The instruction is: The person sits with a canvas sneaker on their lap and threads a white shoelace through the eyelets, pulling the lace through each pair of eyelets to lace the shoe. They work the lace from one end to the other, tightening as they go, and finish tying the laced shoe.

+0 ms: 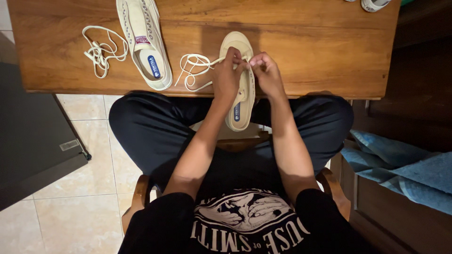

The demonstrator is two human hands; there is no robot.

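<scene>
Now I'm threading the cream shoelace point(195, 66) through the cream sneaker point(241, 101); left hand point(226, 75) and right hand point(266, 73) both pinch lace at the eyelets; next calls for pulling slack through.

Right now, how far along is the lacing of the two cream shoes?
Done: nothing looks fully laced. In hand: both the left hand and the right hand work a white lace at the shoe that overhangs the table edge. Left: the second shoe lies unlaced, its loose lace beside it.
</scene>
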